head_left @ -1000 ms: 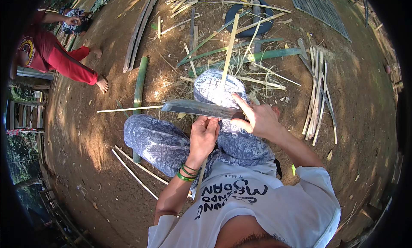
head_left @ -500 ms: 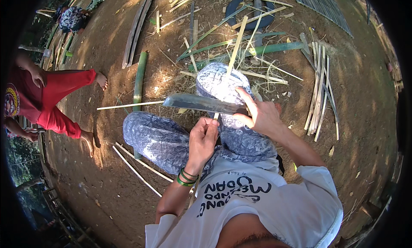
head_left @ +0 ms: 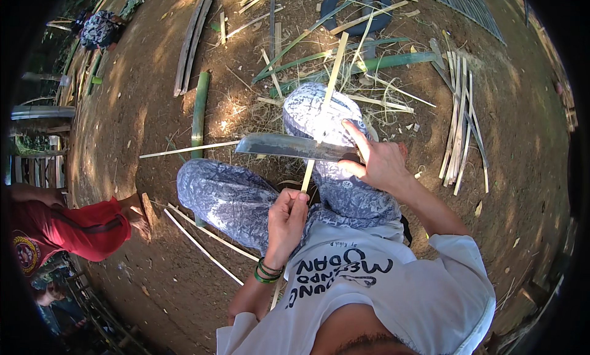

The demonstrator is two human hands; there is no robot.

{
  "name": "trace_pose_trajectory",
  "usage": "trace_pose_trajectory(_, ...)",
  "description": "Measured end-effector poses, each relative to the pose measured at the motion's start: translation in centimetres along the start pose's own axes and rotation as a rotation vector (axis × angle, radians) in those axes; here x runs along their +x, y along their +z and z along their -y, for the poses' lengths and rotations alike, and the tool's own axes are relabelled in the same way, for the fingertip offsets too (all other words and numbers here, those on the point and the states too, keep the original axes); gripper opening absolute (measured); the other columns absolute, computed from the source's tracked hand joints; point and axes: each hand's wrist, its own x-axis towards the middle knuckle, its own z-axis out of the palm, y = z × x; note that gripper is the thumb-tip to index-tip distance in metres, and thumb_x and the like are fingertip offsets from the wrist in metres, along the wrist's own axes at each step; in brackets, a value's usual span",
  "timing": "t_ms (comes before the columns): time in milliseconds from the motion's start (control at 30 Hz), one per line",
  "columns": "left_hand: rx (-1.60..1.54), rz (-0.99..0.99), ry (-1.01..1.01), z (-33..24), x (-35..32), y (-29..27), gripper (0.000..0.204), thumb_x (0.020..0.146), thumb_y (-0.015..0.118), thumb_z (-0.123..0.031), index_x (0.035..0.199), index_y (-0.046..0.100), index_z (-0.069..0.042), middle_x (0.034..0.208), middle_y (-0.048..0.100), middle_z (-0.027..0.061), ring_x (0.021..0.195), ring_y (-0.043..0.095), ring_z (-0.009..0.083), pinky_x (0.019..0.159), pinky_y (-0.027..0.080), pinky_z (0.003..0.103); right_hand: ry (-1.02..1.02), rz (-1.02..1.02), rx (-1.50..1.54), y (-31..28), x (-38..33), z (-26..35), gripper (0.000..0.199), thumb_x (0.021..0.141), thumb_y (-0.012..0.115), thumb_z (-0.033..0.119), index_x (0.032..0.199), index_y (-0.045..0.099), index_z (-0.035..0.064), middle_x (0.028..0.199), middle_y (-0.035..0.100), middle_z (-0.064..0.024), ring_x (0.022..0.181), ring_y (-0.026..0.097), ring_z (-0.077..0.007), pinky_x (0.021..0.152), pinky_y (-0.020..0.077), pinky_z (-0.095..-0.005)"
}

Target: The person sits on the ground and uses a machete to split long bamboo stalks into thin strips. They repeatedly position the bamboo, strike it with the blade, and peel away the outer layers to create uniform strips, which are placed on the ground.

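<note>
Bamboo strip stands nearly upright between your knees, running from your left hand up across your raised right knee toward the scattered cuttings on the dirt. Your left hand is closed firmly around the strip's lower end, thumb on top, green bands at the wrist. Your right hand is wrapped around the handle of a broad machete, index finger stretched forward, and the blade lies crosswise, its edge meeting the strip just above your left fist.

Compared with a second ago, you have the blade a little lower and closer to your body, and the strip's free top has swung slightly to the right. Your grip on both has not loosened. That reads as shaving or splitting well under way, with the blade biting near the held end; the fist below it sits close to the edge, so that is the spot to mind.

A long thin sliver pokes out leftward beyond the blade tip. To your left, a person in a red sleeve now crouches lower in the picture, with one hand near the ground. Green bamboo poles and a bundle of pale slats lie well apart from you on the ground.
</note>
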Motion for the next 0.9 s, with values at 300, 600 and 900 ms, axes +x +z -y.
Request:
trace_pose_trajectory(300,0.009,-0.022,-0.023,1.1,-1.9,-0.6,0.015,0.105,0.053,-0.018,0.096,0.056,-0.005,0.062,0.047,-0.0069,0.051,0.036,-0.0010,0.045,0.027,0.017,-0.005,0.010,-0.034,-0.1,-0.4,0.0,0.094,0.081,0.070,0.060,0.155,0.033,0.0158,0.061,0.062,-0.0167,0.056,0.064,-0.0363,0.054,0.0502,-0.0471)
trace_pose_trajectory(600,0.026,-0.030,-0.029,3.3,-4.3,-1.9,0.013,0.104,0.054,-0.015,0.096,0.056,-0.005,0.064,0.049,-0.0068,0.053,0.038,-0.0008,0.046,0.027,0.017,0.062,0.023,-0.061,0.2,-0.6,-0.4,0.091,0.085,0.061,0.067,0.155,0.031,0.0179,0.062,0.063,-0.0151,0.055,0.064,-0.0364,0.054,0.0500,-0.0469)
trace_pose_trajectory(900,0.002,-0.068,-0.114,4.7,-7.7,-3.3,0.011,0.101,0.057,-0.009,0.094,0.059,-0.001,0.064,0.049,-0.0062,0.057,0.039,0.0003,0.049,0.031,0.019,0.097,-0.001,-0.083,-0.6,-0.3,-0.2,0.077,0.089,0.065,0.051,0.150,0.038,0.0124,0.059,0.060,-0.0147,0.056,0.064,-0.0367,0.057,0.0520,-0.0499)
